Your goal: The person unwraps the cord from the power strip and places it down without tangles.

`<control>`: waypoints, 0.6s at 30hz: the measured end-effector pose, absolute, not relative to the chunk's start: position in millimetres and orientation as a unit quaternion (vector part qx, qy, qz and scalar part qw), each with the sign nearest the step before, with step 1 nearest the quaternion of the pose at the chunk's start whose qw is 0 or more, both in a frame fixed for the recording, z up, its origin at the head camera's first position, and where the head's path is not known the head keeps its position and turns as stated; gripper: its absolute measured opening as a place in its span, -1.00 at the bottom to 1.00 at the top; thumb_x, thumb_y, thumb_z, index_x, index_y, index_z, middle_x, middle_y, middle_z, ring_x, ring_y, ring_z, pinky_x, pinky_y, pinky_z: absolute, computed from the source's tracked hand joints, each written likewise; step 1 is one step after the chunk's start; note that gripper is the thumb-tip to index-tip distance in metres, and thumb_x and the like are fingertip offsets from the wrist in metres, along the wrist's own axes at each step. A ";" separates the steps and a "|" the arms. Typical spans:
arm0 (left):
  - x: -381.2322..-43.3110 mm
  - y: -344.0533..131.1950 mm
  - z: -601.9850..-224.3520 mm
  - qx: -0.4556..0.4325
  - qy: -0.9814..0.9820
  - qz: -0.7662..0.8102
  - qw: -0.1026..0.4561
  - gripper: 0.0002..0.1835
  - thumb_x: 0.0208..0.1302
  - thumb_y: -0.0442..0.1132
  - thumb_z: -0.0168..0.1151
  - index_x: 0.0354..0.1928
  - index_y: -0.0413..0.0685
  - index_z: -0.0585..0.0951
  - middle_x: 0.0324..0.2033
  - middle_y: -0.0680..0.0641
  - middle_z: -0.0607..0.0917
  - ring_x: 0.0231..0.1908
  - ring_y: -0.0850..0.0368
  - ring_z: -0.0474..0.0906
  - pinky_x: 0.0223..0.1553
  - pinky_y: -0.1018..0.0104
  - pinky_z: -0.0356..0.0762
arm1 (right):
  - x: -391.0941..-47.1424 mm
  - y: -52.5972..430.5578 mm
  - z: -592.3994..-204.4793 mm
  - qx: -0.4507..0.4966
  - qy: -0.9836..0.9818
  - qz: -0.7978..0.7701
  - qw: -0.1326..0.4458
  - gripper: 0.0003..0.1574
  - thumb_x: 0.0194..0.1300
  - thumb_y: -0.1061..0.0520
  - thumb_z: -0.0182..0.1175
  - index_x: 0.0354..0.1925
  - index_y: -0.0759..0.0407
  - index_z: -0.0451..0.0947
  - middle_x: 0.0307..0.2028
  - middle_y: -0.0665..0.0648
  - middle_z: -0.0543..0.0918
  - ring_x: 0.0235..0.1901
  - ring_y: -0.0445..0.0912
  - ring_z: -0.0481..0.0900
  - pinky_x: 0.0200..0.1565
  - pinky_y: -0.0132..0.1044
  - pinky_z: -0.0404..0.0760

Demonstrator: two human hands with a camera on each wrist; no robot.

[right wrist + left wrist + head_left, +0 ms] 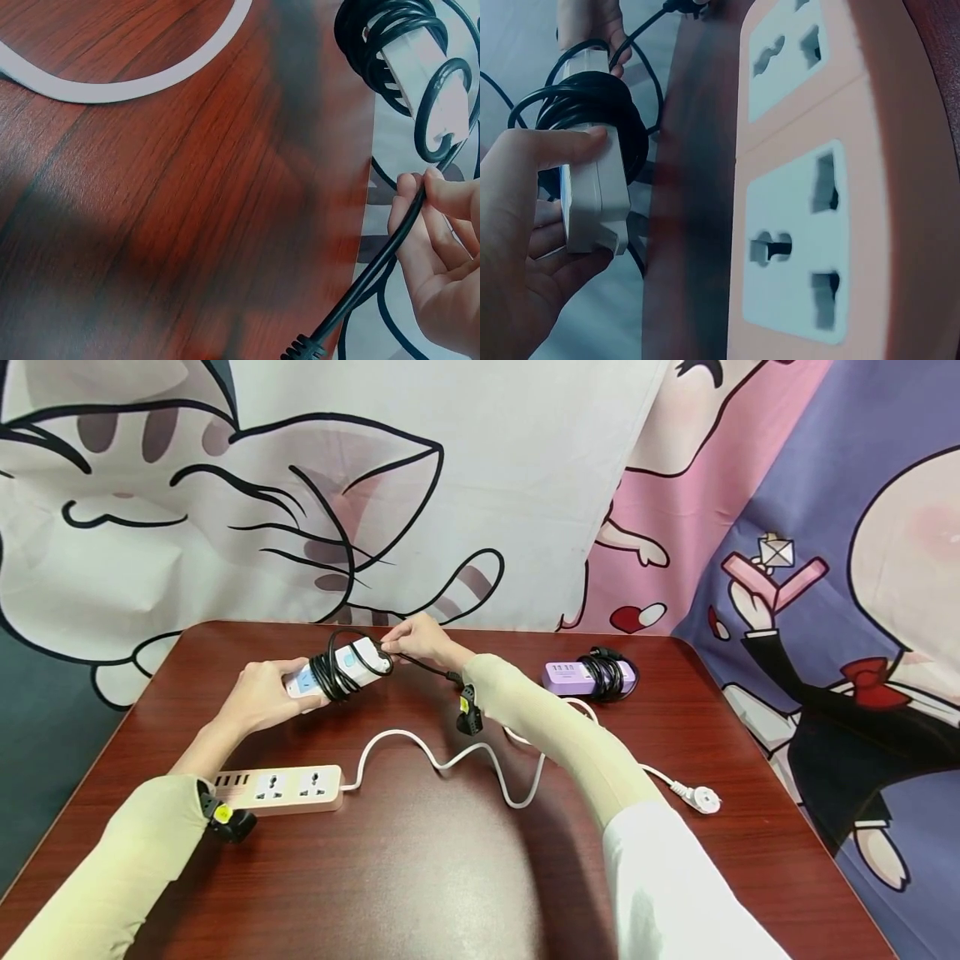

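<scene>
My left hand [258, 695] grips one end of a white power strip [365, 662], thumb over its edge and fingers beneath, as the left wrist view shows. Black cord [332, 675] is wound in several loops round the strip's middle. At the strip's far end, my right hand [423, 642] pinches the black cord [409, 214] between thumb and fingertips. From that pinch the cord runs down to a black plug end [304, 349], partly out of frame in the right wrist view.
A pinkish power strip [288, 789] lies beside the left forearm. Its white cord [442, 764] snakes rightward under the right arm to a round white plug [703, 799]. At the back right sits a purple power strip [566, 678] wrapped in black cord. A patterned curtain [525, 485] hangs behind the table.
</scene>
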State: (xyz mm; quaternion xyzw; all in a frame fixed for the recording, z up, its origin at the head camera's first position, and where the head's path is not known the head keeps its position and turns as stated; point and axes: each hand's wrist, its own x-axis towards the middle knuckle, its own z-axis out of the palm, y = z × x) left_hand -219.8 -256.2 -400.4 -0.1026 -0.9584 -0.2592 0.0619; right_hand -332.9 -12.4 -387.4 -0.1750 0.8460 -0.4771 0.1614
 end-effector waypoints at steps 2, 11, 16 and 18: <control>-220.9 -256.5 -400.8 -0.100 -0.959 -0.257 0.063 -0.23 -0.01 0.05 0.42 0.17 -0.36 0.50 -0.15 -0.39 0.66 -0.25 -0.15 0.51 -0.28 0.15 0.35 | -332.9 -12.6 -387.5 -0.175 0.843 -0.483 0.159 -0.79 0.21 0.21 0.30 -0.20 0.31 0.71 -0.32 0.31 0.75 -0.23 0.17 0.70 -0.16 -0.12 0.66; -219.8 -259.2 -403.7 -0.078 -0.963 -0.252 0.056 -0.21 0.00 0.08 0.41 0.16 -0.37 0.50 -0.20 -0.39 0.66 -0.29 -0.15 0.49 -0.35 0.21 0.32 | -333.9 -12.5 -386.3 -0.174 0.838 -0.496 0.145 -0.79 0.22 0.20 0.29 -0.18 0.29 0.71 -0.26 0.30 0.75 -0.19 0.17 0.70 -0.23 -0.21 0.68; -219.6 -260.9 -406.0 -0.069 -0.965 -0.245 0.062 -0.21 -0.01 0.09 0.40 0.15 -0.38 0.50 -0.24 -0.39 0.66 -0.32 -0.16 0.49 -0.38 0.22 0.30 | -333.3 -12.6 -384.6 -0.181 0.842 -0.487 0.144 -0.80 0.23 0.19 0.29 -0.19 0.27 0.71 -0.25 0.32 0.74 -0.18 0.17 0.70 -0.33 -0.35 0.66; -219.5 -261.8 -407.1 -0.066 -0.966 -0.242 0.068 -0.21 -0.01 0.09 0.40 0.14 -0.39 0.51 -0.26 -0.39 0.66 -0.33 -0.16 0.50 -0.39 0.22 0.31 | -332.2 -12.9 -384.4 -0.183 0.841 -0.488 0.142 -0.79 0.22 0.20 0.30 -0.18 0.28 0.71 -0.26 0.31 0.74 -0.19 0.17 0.71 -0.34 -0.36 0.65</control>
